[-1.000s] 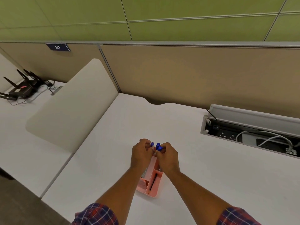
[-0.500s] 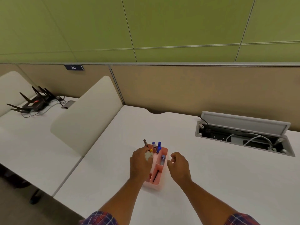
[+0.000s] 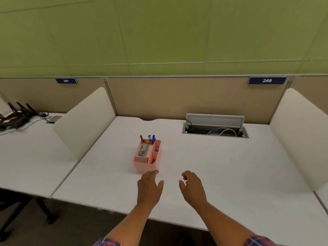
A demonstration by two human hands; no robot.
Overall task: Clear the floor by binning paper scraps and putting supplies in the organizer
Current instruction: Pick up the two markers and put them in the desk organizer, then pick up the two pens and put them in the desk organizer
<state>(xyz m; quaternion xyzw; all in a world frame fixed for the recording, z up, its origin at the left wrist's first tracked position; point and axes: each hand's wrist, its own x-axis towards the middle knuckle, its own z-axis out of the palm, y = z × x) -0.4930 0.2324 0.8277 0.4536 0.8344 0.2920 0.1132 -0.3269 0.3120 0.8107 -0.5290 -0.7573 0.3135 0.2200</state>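
Pink plastic compartment organizer (image 3: 147, 158) w/ pens, on white bench (image 3: 221, 166): light, rigid, tippy; grip side walls. Left hand (image 3: 150, 188), right hand (image 3: 192, 187): fingers apart, empty.

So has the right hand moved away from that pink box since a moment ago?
Yes. The right hand has drawn back toward the person: it was over the pink organizer, and now it hangs empty nearer the desk's front edge.

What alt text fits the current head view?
Two empty hands, left hand and right hand, hover over a white desk just short of a pink organizer holding pens; an open cable tray sits behind.
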